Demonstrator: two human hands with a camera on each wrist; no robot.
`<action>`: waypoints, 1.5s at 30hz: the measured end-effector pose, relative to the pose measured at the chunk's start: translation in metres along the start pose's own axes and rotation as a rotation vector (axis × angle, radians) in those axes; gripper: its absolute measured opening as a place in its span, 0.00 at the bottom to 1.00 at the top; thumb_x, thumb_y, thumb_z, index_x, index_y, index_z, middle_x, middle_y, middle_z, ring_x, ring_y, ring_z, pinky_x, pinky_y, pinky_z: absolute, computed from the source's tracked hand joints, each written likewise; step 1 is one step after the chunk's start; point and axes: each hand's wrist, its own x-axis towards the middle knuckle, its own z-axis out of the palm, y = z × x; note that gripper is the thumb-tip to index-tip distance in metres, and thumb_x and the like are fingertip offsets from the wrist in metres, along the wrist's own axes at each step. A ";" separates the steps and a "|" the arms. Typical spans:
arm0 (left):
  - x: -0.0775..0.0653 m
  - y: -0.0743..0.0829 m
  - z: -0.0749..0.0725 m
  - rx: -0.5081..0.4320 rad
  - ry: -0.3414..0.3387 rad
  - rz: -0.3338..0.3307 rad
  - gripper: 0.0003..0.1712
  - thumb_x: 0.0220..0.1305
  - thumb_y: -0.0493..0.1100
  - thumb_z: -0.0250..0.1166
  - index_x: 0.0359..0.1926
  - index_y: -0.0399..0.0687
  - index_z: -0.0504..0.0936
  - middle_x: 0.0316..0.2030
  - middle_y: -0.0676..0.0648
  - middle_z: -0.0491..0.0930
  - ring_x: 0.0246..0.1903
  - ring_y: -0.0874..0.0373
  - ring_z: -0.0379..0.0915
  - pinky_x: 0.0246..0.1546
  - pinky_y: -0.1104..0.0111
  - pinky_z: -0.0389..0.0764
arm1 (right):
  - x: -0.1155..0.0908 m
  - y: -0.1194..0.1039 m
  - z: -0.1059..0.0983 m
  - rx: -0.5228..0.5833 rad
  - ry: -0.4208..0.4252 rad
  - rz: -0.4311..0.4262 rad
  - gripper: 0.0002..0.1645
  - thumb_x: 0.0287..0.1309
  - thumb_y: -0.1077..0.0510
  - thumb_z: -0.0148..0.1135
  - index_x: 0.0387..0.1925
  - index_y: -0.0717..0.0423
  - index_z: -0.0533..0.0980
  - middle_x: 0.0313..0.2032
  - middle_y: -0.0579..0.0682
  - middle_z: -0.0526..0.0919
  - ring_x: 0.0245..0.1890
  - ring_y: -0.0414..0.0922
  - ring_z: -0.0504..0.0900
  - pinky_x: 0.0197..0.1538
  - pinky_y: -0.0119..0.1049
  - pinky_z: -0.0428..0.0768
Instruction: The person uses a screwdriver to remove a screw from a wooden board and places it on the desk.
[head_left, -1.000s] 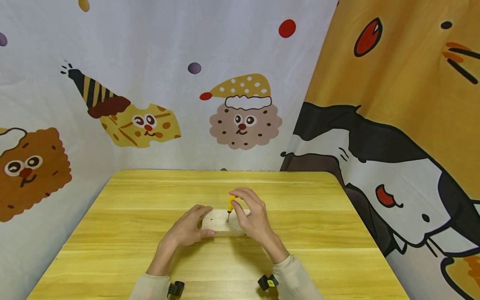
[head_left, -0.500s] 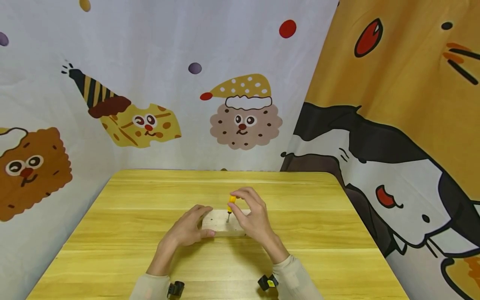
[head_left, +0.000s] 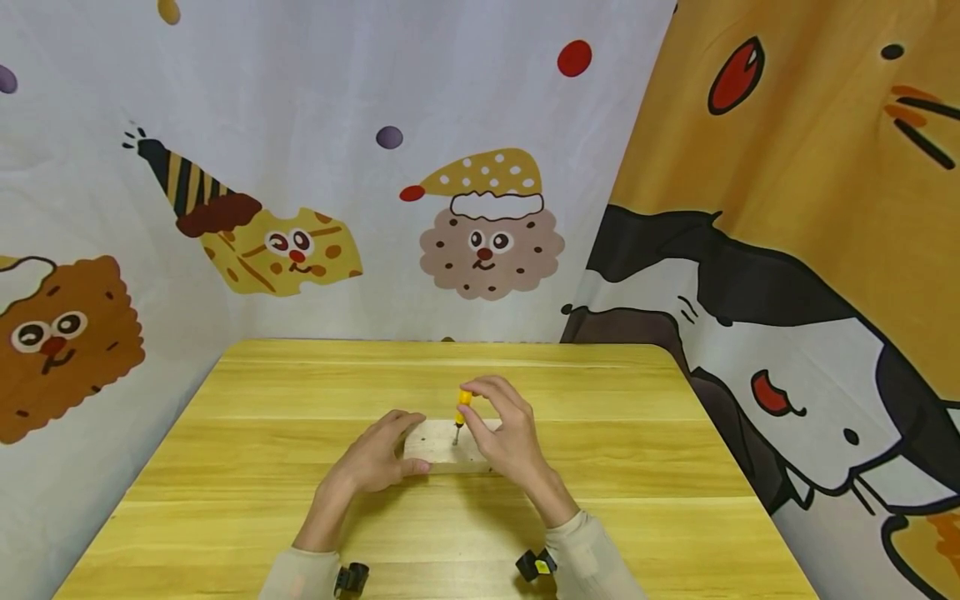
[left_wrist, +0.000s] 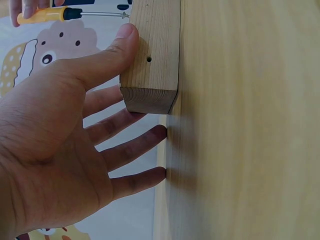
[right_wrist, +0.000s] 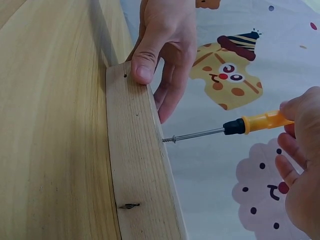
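A pale wooden block [head_left: 442, 450] lies on the table in front of me. My left hand [head_left: 373, 457] grips its left end, thumb on the near side and index and middle fingers on the far side; the ring and little fingertips touch the tabletop in the left wrist view. My right hand [head_left: 513, 433] pinches the yellow handle of a screwdriver [head_left: 462, 408] between thumb and fingertips. The screwdriver stands nearly upright over the block. In the right wrist view its tip meets the head of a screw [right_wrist: 170, 139], whose threads show above the wood.
The wood-grain table [head_left: 255, 492] extends on all sides of the block. Behind it hangs a white curtain [head_left: 315, 100] with cartoon prints, and an orange printed one [head_left: 660, 158] is at the right. Small dark marks dot the block.
The right thumb and fingers have shifted slightly along the screwdriver's handle, and the handle leans a touch further right. The left hand and the block stay where they were.
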 end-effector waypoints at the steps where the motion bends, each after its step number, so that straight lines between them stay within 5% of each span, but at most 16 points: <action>1: 0.000 0.000 0.000 0.001 0.000 0.000 0.47 0.68 0.54 0.83 0.81 0.44 0.76 0.75 0.38 0.78 0.75 0.34 0.76 0.74 0.33 0.79 | 0.000 0.000 0.000 -0.005 -0.002 0.004 0.20 0.64 0.72 0.79 0.56 0.60 0.87 0.53 0.55 0.91 0.49 0.51 0.91 0.55 0.39 0.92; 13: 0.000 0.001 0.000 0.006 0.004 -0.003 0.47 0.67 0.54 0.84 0.81 0.44 0.76 0.75 0.38 0.79 0.75 0.34 0.77 0.74 0.34 0.79 | -0.001 -0.002 -0.001 -0.005 -0.014 0.034 0.20 0.68 0.73 0.75 0.59 0.59 0.88 0.54 0.56 0.92 0.51 0.52 0.92 0.53 0.46 0.94; 34: -0.004 0.001 -0.005 -0.003 -0.031 0.024 0.51 0.69 0.59 0.82 0.83 0.43 0.72 0.79 0.35 0.74 0.77 0.31 0.73 0.75 0.32 0.77 | 0.001 0.001 -0.004 0.061 -0.002 0.022 0.19 0.67 0.74 0.73 0.56 0.59 0.88 0.50 0.58 0.93 0.43 0.53 0.91 0.50 0.34 0.90; 40: -0.003 0.000 -0.002 -0.002 -0.043 0.018 0.54 0.70 0.63 0.80 0.86 0.44 0.70 0.83 0.34 0.69 0.81 0.29 0.68 0.77 0.29 0.73 | 0.002 0.001 -0.006 0.056 0.029 0.044 0.20 0.65 0.74 0.73 0.56 0.58 0.88 0.49 0.56 0.94 0.43 0.52 0.91 0.48 0.40 0.92; 45: 0.003 0.001 0.003 0.027 0.001 0.091 0.50 0.71 0.62 0.80 0.84 0.46 0.74 0.84 0.36 0.69 0.83 0.30 0.65 0.80 0.28 0.69 | 0.004 0.002 -0.010 0.046 0.053 0.059 0.19 0.65 0.74 0.74 0.55 0.59 0.89 0.49 0.56 0.94 0.42 0.51 0.91 0.46 0.48 0.93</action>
